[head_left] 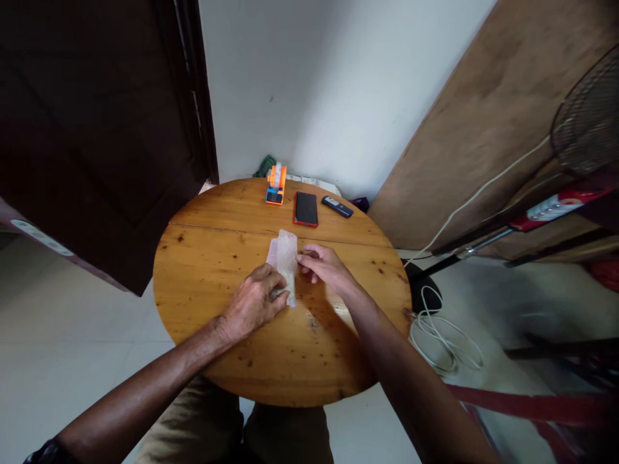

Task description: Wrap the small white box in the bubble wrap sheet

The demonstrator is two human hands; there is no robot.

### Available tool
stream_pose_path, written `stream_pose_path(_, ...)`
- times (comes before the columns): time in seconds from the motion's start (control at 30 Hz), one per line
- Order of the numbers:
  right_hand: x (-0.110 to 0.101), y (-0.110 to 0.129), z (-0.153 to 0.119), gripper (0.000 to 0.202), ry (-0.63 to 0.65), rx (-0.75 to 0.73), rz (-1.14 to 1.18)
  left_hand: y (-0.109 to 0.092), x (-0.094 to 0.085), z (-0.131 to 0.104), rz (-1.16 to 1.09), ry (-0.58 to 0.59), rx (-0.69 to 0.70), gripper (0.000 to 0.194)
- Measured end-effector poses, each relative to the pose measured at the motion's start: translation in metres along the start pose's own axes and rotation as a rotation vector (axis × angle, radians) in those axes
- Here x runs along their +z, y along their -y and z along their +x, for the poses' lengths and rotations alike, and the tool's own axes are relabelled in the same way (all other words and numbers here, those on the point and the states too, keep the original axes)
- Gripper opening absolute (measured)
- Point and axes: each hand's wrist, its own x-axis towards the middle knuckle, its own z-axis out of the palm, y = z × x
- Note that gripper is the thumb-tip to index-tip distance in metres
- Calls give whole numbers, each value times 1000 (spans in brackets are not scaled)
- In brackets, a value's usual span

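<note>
Partly under both hands (290, 283), a pale folded cloth (285, 256), edges unclear.

Head view, looking steeply down

Left forearm enters from lower left, bare, angled up toward centre. Left hand (254, 301) palm down, knuckles up, fingers (276, 278) curled and pressed flat, thumb side hidden. Right forearm enters from lower right, bare, angled up and inward, wrist slightly bent. Right hand (325, 264) palm down, fingers bent, tips pinched together and pointing left toward left hand. Hands close together, fingertips nearly meeting, not overlapping. Both elbows out of frame.
</note>
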Motion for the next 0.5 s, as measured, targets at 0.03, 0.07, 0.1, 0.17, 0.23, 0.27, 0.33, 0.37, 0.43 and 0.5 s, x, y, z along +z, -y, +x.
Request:
stream_pose_path(0.03,4,1,3,32,16,-5,12,2,1,-1,-17,-14,12,6)
stream_pose_path(0.07,8,2,6,26,36,-9,18,3,2,-2,-32,-28,24,5)
stream_pose_path(0.1,12,3,8,21,56,-9,24,5,3,-3,-44,-38,35,5)
stream_pose_path(0.17,18,4,12,15,87,-4,44,6,4,-5,-50,-38,47,4)
stream_pose_path(0.23,22,4,15,15,99,3,74,5,4,-6,-35,-38,43,4)
stream_pose_path(0.27,23,3,16,17,103,7,86,3,3,-6,-24,-36,36,4)
stream_pose_path(0.33,24,1,18,19,106,7,101,1,2,-6,1,-28,18,4)
stream_pose_path(0.37,25,0,19,19,107,1,105,0,1,-5,12,-19,11,3)
stream_pose_path(0.43,26,-3,20,18,104,-34,112,-1,0,-3,22,4,3,5)
stream_pose_path(0.5,27,-5,20,16,92,-81,117,-1,1,-2,17,10,4,8)
